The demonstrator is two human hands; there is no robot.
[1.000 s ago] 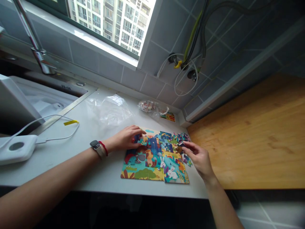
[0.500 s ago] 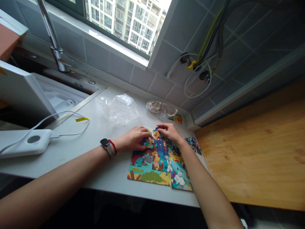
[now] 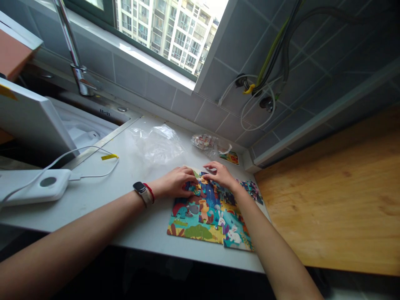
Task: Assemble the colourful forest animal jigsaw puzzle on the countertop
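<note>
A colourful jigsaw puzzle point(image 3: 200, 230) with cartoon animals, white rabbits among them, lies on the white counter. My left hand point(image 3: 175, 182) rests at its upper left part, fingers spread and the tips touching the pieces. Over the puzzle's top edge is my right hand point(image 3: 220, 174), its thumb and fingers apart, with no piece visible between them. It covers part of the puzzle's upper right. Several loose puzzle pieces point(image 3: 252, 189) lie to the right of that hand. A dark watch point(image 3: 139, 187) and a red band are on my left wrist.
Behind the puzzle lie a clear plastic bag point(image 3: 161, 143), a smaller bag with pieces point(image 3: 204, 141) and a picture card point(image 3: 230, 157). A white power strip point(image 3: 51, 185) with its cable is at left, near the sink point(image 3: 93, 106). A wooden board point(image 3: 328, 196) borders the right.
My right thumb and fingers have parted from the puzzle piece at the top edge, which now lies in the puzzle. My left hand has stayed nearly in place. The view has shifted slightly.
</note>
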